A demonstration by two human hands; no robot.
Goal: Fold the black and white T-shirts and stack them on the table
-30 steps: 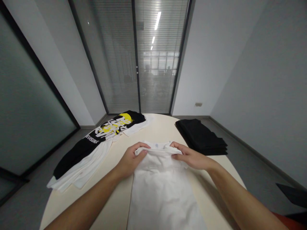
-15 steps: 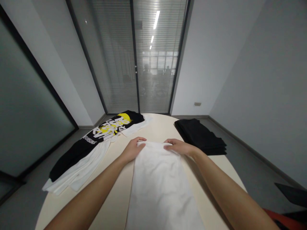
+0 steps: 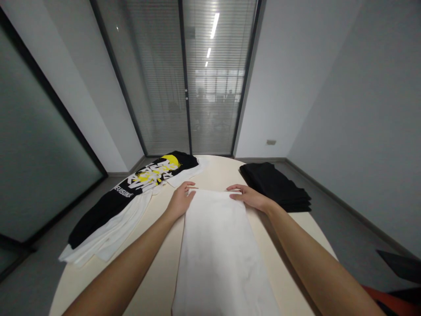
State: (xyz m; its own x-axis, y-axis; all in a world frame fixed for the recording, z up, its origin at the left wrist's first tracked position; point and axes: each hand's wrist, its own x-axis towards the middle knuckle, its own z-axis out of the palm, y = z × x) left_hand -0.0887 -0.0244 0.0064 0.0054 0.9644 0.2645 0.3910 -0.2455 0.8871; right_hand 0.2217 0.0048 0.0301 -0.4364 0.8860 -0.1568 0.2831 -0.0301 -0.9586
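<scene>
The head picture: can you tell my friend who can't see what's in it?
Two bare hands, the left and the right, are at the far corners of a long white cloth on a pale table. Black and white shirts lie to the left, and a black folded pile sits to the right.

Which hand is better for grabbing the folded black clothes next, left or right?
Right, I'd say. The right hand is close to the black stack. The left hand is farther off, at the other side of the white cloth, so it would probably have to reach across.
</scene>
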